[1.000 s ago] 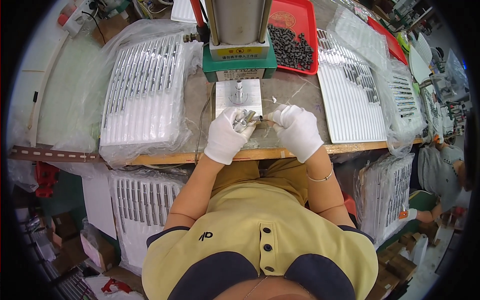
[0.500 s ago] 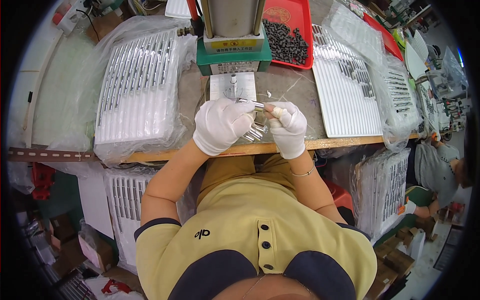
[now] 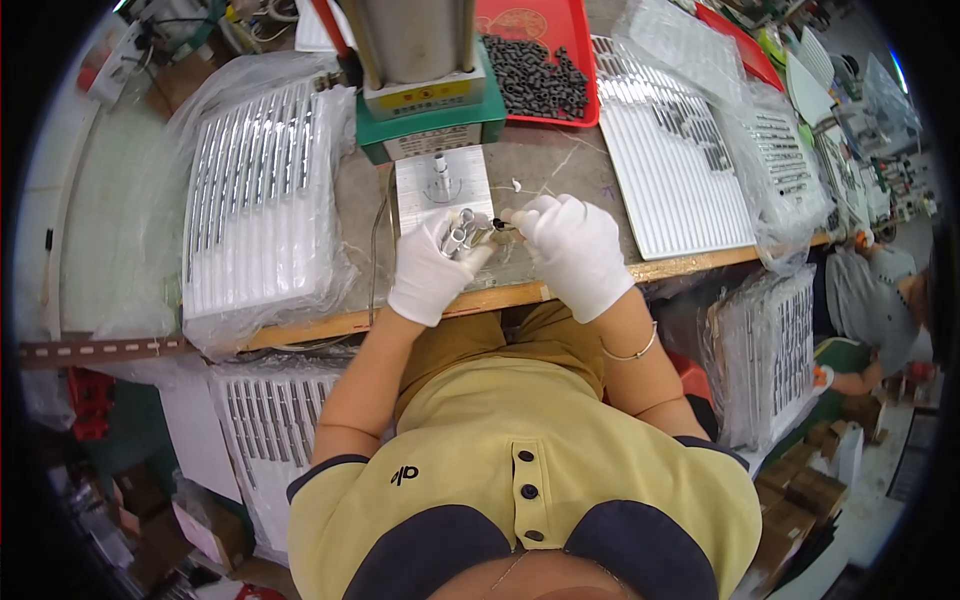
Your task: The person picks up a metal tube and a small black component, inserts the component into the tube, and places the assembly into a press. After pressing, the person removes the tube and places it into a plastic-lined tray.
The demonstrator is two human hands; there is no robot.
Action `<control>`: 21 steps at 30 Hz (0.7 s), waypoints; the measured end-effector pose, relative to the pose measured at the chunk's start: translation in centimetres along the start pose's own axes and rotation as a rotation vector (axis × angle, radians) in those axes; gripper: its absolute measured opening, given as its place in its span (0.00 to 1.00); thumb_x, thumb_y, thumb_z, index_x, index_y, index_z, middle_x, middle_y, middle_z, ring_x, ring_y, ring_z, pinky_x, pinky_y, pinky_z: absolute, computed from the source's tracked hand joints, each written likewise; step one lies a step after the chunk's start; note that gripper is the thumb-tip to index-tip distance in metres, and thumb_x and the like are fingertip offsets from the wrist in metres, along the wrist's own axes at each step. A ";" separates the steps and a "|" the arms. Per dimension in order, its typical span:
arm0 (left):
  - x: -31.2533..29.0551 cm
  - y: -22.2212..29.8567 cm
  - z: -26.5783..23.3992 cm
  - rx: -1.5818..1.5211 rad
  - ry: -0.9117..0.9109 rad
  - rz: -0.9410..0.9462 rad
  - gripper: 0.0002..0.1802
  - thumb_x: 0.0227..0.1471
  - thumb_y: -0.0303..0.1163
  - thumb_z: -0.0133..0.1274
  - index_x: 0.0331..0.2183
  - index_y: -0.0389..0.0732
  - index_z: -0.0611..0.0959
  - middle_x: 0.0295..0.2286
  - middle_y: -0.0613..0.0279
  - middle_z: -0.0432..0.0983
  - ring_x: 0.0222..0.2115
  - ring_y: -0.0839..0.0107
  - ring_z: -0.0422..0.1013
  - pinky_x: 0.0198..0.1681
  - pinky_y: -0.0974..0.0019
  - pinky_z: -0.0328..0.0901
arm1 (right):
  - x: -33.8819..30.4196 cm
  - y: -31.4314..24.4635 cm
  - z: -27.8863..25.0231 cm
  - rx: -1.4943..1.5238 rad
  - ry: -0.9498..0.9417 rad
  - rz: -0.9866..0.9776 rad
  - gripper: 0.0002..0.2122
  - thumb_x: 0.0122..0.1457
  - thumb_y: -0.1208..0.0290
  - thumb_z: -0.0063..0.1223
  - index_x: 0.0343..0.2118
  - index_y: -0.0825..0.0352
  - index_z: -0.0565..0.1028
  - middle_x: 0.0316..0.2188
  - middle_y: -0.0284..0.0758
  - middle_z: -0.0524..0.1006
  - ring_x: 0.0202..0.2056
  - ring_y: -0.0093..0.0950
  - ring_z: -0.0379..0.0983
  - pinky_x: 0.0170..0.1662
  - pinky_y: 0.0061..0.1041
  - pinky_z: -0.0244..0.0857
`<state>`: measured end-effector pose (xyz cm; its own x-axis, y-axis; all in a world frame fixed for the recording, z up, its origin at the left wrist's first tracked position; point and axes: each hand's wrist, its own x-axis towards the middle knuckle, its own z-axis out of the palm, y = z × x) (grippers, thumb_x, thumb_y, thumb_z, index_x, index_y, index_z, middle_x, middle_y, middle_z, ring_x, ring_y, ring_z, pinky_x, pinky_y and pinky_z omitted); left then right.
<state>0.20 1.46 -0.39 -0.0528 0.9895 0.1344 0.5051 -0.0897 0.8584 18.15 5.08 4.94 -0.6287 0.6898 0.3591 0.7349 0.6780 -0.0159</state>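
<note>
Several shiny metal tubes [image 3: 459, 234] were held bunched in the left hand [image 3: 430, 268], whose fingers were curled partway around them just in front of the press's metal plate [image 3: 415, 200]. The right hand [image 3: 580, 250] was drawn into a pinch, with a small dark piece [image 3: 500, 225] seemingly gripped at its fingertips beside the tube ends; whether it had been seated in a tube could not be told.

By appearance, the work was judged to be midway through a batch. Many loose dark pieces [image 3: 535, 80] were left in the red tray [image 3: 560, 25]. On the right-hand ribbed tray [image 3: 680, 215], the upper grooves were partly occupied and the lower ones were left bare. Tubes were laid along the upper part of the left-hand ribbed tray [image 3: 240, 270]. Neither hand was placed on the upright post [image 3: 441, 170] beneath the press [image 3: 432, 110].
</note>
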 end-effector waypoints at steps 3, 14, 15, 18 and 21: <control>-1.1 -0.9 2.7 -0.564 -0.096 -0.207 0.17 0.42 0.23 0.62 0.38 0.37 0.78 0.31 0.63 0.78 0.29 0.82 0.73 0.34 0.76 0.67 | 0.6 0.0 -2.9 -0.348 -0.261 -0.011 0.02 0.50 0.69 0.53 0.26 0.59 0.75 0.21 0.28 0.72 0.25 0.29 0.72 0.25 0.27 0.65; -0.2 -2.6 4.3 -1.689 -0.783 -0.287 0.16 0.43 0.31 0.62 0.36 0.38 0.76 0.31 0.61 0.71 0.20 0.80 0.61 0.23 0.75 0.53 | -2.5 12.5 -1.8 0.263 0.253 0.582 0.11 0.56 0.76 0.51 0.42 0.61 0.78 0.34 0.36 0.80 0.27 0.21 0.73 0.29 0.19 0.65; -0.4 -2.4 4.3 -1.712 -0.789 -0.277 0.19 0.43 0.34 0.64 0.37 0.38 0.76 0.33 0.59 0.69 0.19 0.80 0.60 0.22 0.75 0.52 | -2.0 14.4 -2.9 0.409 0.172 0.898 0.12 0.57 0.70 0.52 0.44 0.65 0.76 0.37 0.39 0.80 0.30 0.22 0.74 0.33 0.21 0.67; -0.3 -2.6 4.6 -1.844 -0.880 -0.212 0.19 0.43 0.34 0.63 0.37 0.39 0.76 0.34 0.58 0.69 0.18 0.81 0.61 0.22 0.75 0.52 | -5.6 27.6 2.4 0.099 0.229 1.085 0.26 0.53 0.50 0.53 0.49 0.65 0.73 0.44 0.48 0.75 0.45 0.41 0.72 0.49 0.34 0.64; 0.4 -1.4 5.0 -1.964 -0.886 -0.133 0.18 0.43 0.36 0.62 0.34 0.34 0.78 0.30 0.56 0.70 0.14 0.83 0.58 0.18 0.74 0.51 | -11.1 38.6 6.7 -0.051 0.228 1.210 0.28 0.53 0.50 0.52 0.50 0.68 0.71 0.45 0.51 0.73 0.49 0.43 0.69 0.52 0.36 0.61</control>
<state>3.79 2.60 -4.05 0.5983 0.7254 0.3403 -0.7993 0.5704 0.1894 51.75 25.30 -5.87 0.5187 0.8032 0.2931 0.8254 -0.3809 -0.4167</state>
